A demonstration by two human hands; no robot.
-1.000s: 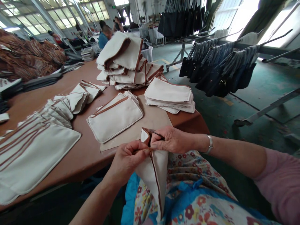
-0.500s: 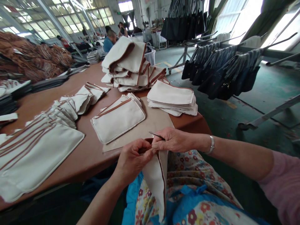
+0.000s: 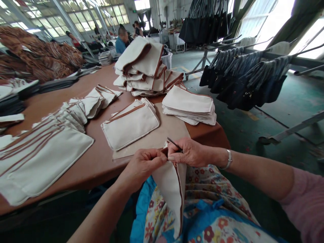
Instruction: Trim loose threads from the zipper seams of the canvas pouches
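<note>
A cream fabric pouch piece (image 3: 168, 185) with brown edging hangs down over my lap. My left hand (image 3: 144, 165) pinches its upper edge between thumb and fingers. Close beside it, my right hand (image 3: 189, 152) is closed around a thin dark metal tool (image 3: 174, 144), whose narrow end sticks out up and to the left. The right thumb and fingertips also press at the brown-edged top of the piece. What kind of tool it is cannot be made out, since my fingers cover most of it.
On the brown table (image 3: 101, 76) lie a flat cream pouch (image 3: 131, 126), a short stack of cream pieces (image 3: 188, 101), a taller pile (image 3: 141, 64) and an overlapping row of pouches (image 3: 50, 152). Black bags (image 3: 250, 87) hang from a rack on the right. A person (image 3: 121, 40) sits beyond the table.
My hands have drawn slightly apart at the edge of the pouch piece, and the tool's angle is steeper. The whole view has shifted a little, so the table things appear further right.
</note>
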